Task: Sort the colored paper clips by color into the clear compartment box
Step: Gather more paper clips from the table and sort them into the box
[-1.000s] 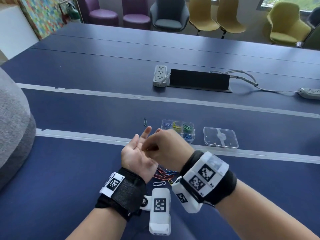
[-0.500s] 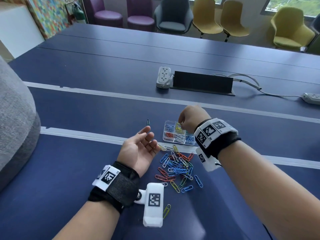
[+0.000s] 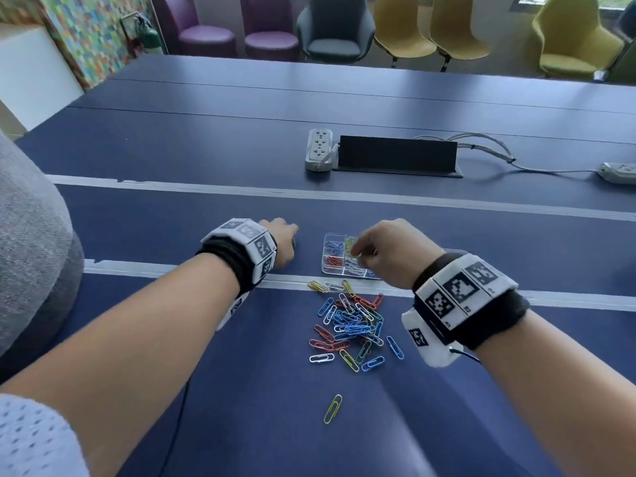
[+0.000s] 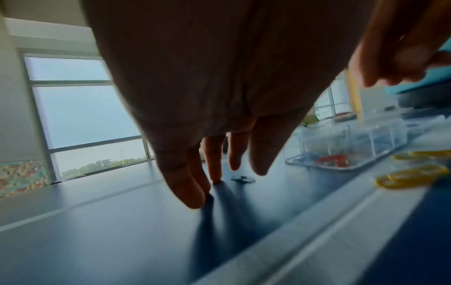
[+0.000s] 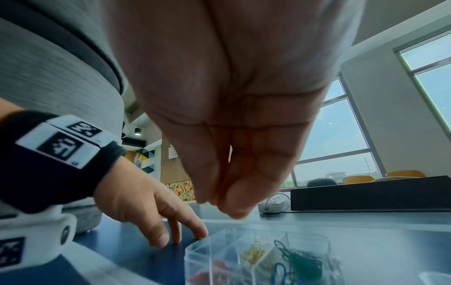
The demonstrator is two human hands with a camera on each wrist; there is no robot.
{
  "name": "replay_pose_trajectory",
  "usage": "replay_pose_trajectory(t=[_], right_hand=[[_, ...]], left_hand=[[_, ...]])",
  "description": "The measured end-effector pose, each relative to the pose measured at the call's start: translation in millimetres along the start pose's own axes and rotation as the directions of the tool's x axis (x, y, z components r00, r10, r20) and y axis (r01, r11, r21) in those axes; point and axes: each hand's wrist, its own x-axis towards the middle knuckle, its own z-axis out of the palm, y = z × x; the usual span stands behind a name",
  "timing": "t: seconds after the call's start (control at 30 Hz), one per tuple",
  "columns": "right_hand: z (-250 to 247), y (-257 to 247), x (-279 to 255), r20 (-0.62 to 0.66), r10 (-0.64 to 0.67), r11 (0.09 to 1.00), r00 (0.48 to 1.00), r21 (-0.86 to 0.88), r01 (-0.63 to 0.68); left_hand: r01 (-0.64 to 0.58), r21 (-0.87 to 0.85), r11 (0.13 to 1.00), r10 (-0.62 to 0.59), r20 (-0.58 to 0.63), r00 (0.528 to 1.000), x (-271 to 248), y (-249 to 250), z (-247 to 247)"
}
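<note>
The clear compartment box sits on the blue table and holds clips sorted into blue, yellow, red, white and green cells. Several mixed colored paper clips lie in a pile just in front of it. My right hand hovers over the box with thumb and fingertips pressed together; no clip shows between them. My left hand reaches down left of the box, its straight fingers touching the table beside a lone dark clip. That hand holds nothing.
A single yellow-green clip lies apart, nearer to me. A sliver of the box's clear lid shows behind my right wrist. Farther back stand a white power strip, a black cable box and cables. Chairs line the far edge.
My left hand turned palm-down and moved forward-left to the lone dark clip. My right hand went from the left palm to above the box and stays there.
</note>
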Motion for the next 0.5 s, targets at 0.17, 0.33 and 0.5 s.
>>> replay_pose_trajectory(t=[0.17, 0.33, 0.5], right_hand=[[27, 15, -13, 0.279, 0.057, 0.985, 0.959, -0.173, -0.008], [39, 7, -16, 0.278, 0.038, 0.980, 0.960, -0.198, 0.018], [52, -6, -24, 0.267, -0.046, 0.964, 0.963, -0.241, 0.113]], left_hand=[[-0.069, 0.037, 0.997, 0.067, 0.029, 0.997, -20, 4, 15], [-0.115, -0.052, 0.992, 0.119, 0.103, 0.987, -63, 19, 30], [-0.216, -0.186, 0.958, 0.241, 0.124, 0.963, -85, 44, 34]])
